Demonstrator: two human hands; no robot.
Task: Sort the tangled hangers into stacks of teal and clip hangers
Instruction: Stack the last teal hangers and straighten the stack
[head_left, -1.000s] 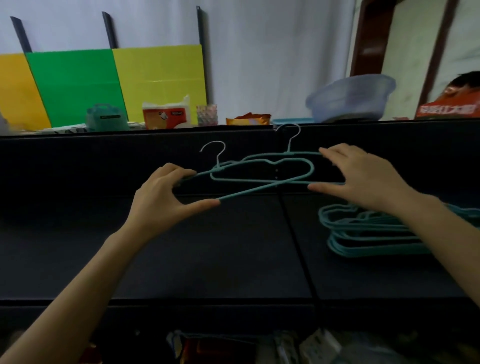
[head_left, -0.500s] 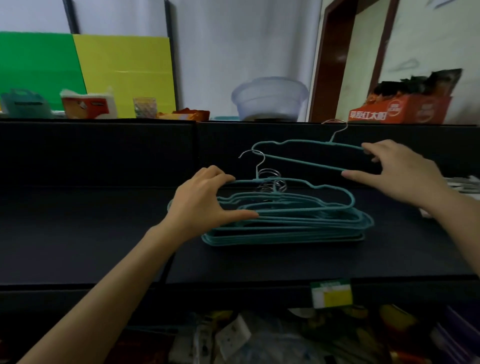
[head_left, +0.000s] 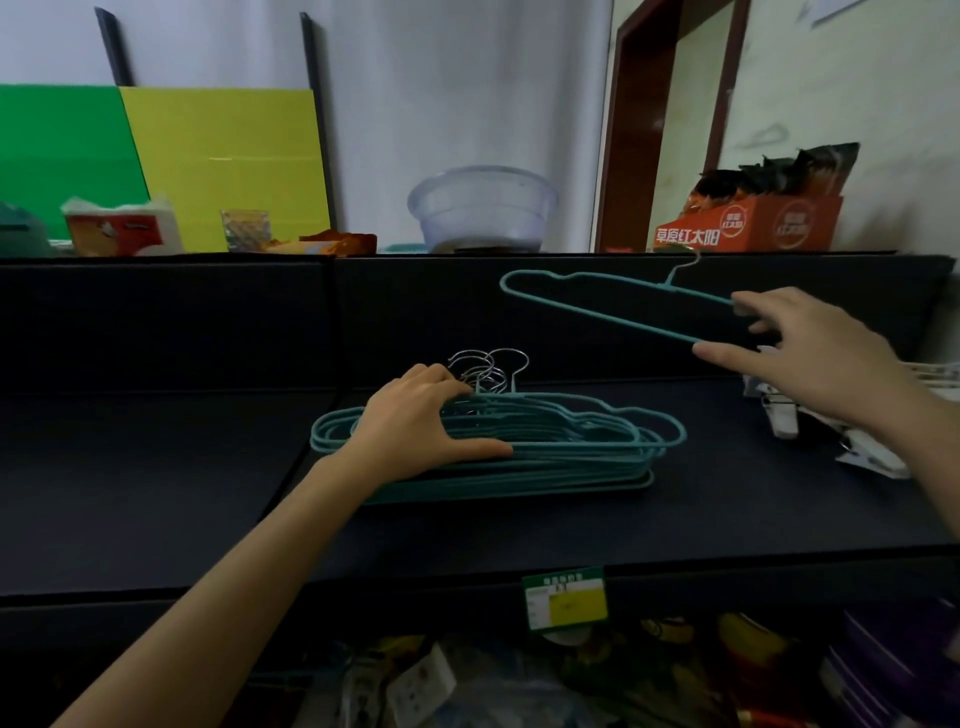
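A stack of teal hangers lies flat in the middle of the black shelf, its metal hooks bunched at the back. My left hand rests flat on the stack's left part, fingers spread over the top hanger. One teal hanger hangs in the air above and to the right of the stack, tilted, hook up. My right hand pinches its right end. White clip hangers lie on the shelf at the right, partly hidden by my right forearm.
A black back panel rises behind the shelf. On the ledge above stand a clear plastic basin, an orange carton, a tissue pack and coloured boards. A price tag hangs on the front edge; goods lie below.
My left hand set one teal hanger on the stack and now lies on top of it. My right hand carried the other hanger up and to the right, apart from the stack.
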